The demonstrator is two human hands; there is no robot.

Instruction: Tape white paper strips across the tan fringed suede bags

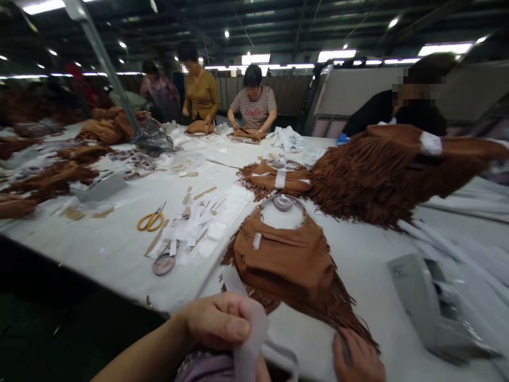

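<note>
Left grip (218, 320) pinches a white strip (254, 324) near the fringed bag (284, 260), contents hidden; right grip (358, 356), I cannot tell.

Red lettering (255, 112) runs across a striped shirt (243, 100), its ending apparently "dle"; the dark marks (398, 271) on the grey tape dispenser (413, 305) are too blurred to read.

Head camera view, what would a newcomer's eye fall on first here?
Probably the brown fringed bag lying mid-picture on the white table, with a bulky mass of brown fringe behind it to the right. Yellow-handled scissors stand out to its left, beside scattered white pieces. Low in the picture, the left hand holds a pale strip between its fingers.
</note>
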